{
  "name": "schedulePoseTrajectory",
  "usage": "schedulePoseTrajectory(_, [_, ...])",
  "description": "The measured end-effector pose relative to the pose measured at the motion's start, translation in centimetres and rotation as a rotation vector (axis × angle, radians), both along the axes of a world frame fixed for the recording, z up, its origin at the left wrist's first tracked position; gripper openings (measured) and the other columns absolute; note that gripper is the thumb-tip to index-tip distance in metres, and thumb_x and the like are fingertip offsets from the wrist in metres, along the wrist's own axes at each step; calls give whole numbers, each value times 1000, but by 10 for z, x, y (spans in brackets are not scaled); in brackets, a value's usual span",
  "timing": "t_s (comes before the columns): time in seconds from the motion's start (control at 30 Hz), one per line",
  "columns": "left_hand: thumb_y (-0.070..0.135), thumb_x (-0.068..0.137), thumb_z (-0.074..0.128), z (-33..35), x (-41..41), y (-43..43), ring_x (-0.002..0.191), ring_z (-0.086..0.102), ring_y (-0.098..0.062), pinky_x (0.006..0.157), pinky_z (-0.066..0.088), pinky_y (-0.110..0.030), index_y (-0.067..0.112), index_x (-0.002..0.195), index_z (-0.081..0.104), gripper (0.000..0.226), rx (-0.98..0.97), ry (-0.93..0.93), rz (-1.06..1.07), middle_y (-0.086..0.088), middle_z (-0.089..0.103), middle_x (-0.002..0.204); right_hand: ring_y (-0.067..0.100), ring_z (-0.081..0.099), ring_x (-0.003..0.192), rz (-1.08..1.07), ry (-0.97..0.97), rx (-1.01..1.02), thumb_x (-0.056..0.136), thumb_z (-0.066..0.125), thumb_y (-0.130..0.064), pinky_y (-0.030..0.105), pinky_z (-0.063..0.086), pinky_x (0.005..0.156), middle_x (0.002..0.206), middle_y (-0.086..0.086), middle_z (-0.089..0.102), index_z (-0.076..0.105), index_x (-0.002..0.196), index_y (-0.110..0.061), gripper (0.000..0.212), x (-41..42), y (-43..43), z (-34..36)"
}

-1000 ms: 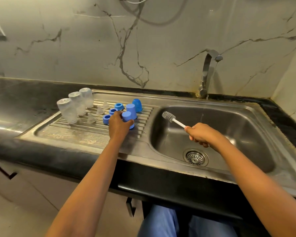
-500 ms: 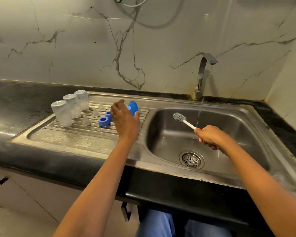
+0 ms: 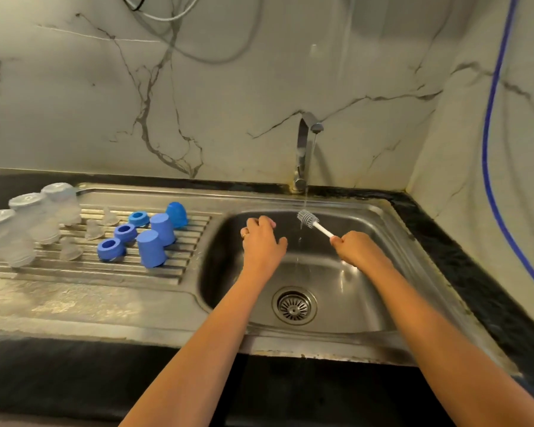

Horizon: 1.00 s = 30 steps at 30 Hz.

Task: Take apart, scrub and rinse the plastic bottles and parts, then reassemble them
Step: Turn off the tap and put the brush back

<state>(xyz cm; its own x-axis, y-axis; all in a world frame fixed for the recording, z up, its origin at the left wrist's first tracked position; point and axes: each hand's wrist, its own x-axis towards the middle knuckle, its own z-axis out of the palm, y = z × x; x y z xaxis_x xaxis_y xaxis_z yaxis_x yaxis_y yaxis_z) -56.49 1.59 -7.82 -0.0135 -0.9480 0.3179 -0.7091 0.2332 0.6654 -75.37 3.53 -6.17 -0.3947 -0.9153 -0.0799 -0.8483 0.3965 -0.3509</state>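
Blue caps (image 3: pixel 156 238) and rings (image 3: pixel 122 238), with clear bottles (image 3: pixel 28 223) upturned beside them, stand on the drainboard (image 3: pixel 74 291), left of both hands and well apart from the water. The right hand (image 3: pixel 356 249) clenches the brush (image 3: pixel 313 222) handle, its long axis slanting up-left so the bristles sit under the tap (image 3: pixel 304 149) stream; the left hand (image 3: pixel 264 238) hangs over the basin (image 3: pixel 225 272), fingers loosely curled, nothing seen in it. Nearer the parts, the left hand looks best placed to fetch one across to the brush.

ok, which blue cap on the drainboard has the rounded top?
The rearmost blue cap: it is domed and a brighter blue. The middle cap and front cap are flat-topped.
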Motion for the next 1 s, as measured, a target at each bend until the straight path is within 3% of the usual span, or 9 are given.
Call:
schedulePoseTrajectory(0.27, [24,90,64,-6,-11,-11,120,37,-31,98,38,-36,14,120,55,33,88,-18,-31,-10,41,130,28,52,77,28,78,-75,102,33,-43,32,39,64,86,7,57,63,104,-6,47,-2,-24,6])
schedulePoseTrajectory(0.43, [25,88,66,-7,-11,-9,120,38,-32,99,37,-37,13,125,49,42,113,0,-16,-12,39,131,29,52,76,68,38,-192,104,30,-36,33,38,64,94,14,63,62,106,-2,47,0,-29,10])
schedulePoseTrajectory(0.6, [24,89,65,0,-14,-6,124,35,-31,99,38,-37,13,127,46,44,135,33,-24,-12,37,134,33,63,93,-2,225,-281,104,30,-36,32,41,66,104,15,68,66,110,-4,48,-11,-13,22])
schedulePoseTrajectory(0.7, [22,89,65,3,-19,-2,124,34,-30,97,37,-35,13,127,46,44,115,91,-35,-12,36,135,33,65,88,-54,275,-452,105,27,-34,31,39,62,97,14,69,65,109,-6,47,-26,5,26])
schedulePoseTrajectory(0.8, [22,89,65,6,-26,2,124,36,-31,95,37,-34,12,127,46,44,111,133,-65,-13,37,136,30,65,93,-21,323,-233,103,33,-22,32,45,68,102,12,68,54,133,-18,37,-39,16,15])
schedulePoseTrajectory(0.87, [23,89,65,8,-29,4,124,37,-31,91,35,-31,12,127,46,44,126,145,-81,-13,36,136,29,63,102,-46,352,-49,103,34,-23,35,50,79,113,12,66,59,128,-13,37,-48,23,6])
schedulePoseTrajectory(1.0, [21,89,66,13,-34,7,124,37,-32,95,37,-35,12,127,46,45,103,158,-86,-13,37,135,33,62,107,-90,354,-137,103,32,-20,39,50,83,119,16,63,56,124,-6,35,-66,37,7])
